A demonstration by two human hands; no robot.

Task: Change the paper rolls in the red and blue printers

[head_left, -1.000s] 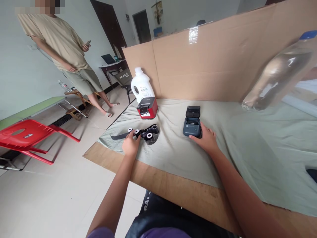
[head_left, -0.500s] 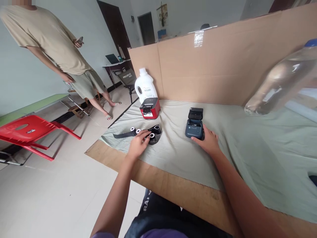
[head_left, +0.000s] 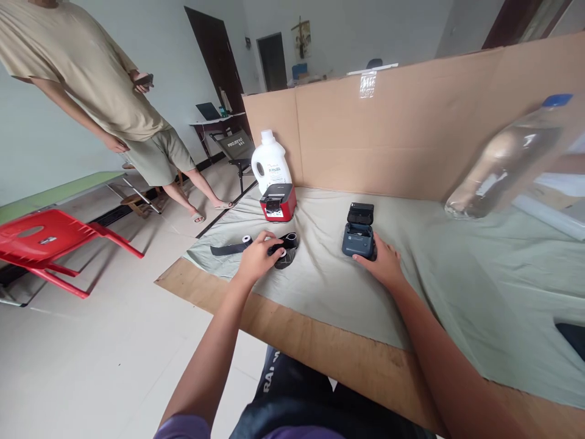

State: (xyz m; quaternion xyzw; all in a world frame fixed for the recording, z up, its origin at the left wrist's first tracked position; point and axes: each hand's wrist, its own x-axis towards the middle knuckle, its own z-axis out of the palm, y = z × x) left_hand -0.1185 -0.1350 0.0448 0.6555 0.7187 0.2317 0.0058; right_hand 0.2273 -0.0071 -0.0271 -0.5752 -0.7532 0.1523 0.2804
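Observation:
A dark blue mobile printer (head_left: 358, 241) stands on the grey-green cloth (head_left: 320, 274) with its lid up. My right hand (head_left: 382, 261) grips the printer's right side and front edge, thumb at the front. Left of it, my left hand (head_left: 259, 256) has its fingers closed on a small black roll (head_left: 282, 252) with a white core. Another black roll (head_left: 291, 238) lies just behind those fingers. A further roll (head_left: 247, 240), with a black strip trailing left, rests beside my left hand. Black wrapping (head_left: 286, 262) lies under the held roll.
A red and black box-shaped device (head_left: 280, 204) stands before a white jug (head_left: 270, 161). A cardboard wall (head_left: 388, 134) rises behind. At right leans a large clear bottle (head_left: 503, 164). A person (head_left: 105, 79) stands at left near a red chair (head_left: 50, 244).
My left hand has moved slightly right over the rolls and now covers more of them. The view has shifted a little. My right hand stays on the printer.

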